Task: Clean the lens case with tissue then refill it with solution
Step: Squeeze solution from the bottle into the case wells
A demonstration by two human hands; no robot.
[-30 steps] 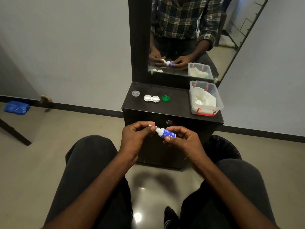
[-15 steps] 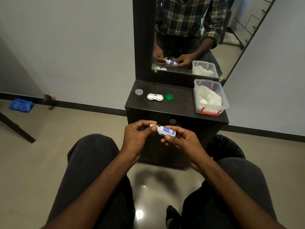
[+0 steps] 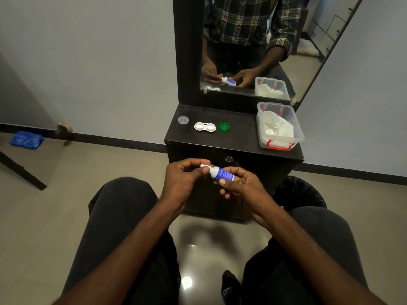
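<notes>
Right hand (image 3: 240, 186) grips the solution bottle (image 3: 222, 173) sideways while left fingers (image 3: 193, 166) pinch its cap, seemingly to unscrew it.

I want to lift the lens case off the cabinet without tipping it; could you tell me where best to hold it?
Pinch the lens case at its narrow waist between the two open wells, coming from above. It lies flat and low, with the clear cap and green cap at its ends, so the front and back edges are the free sides.

left hand (image 3: 184, 177) — fingers curled, pinching | right hand (image 3: 240, 186) — gripping
</notes>
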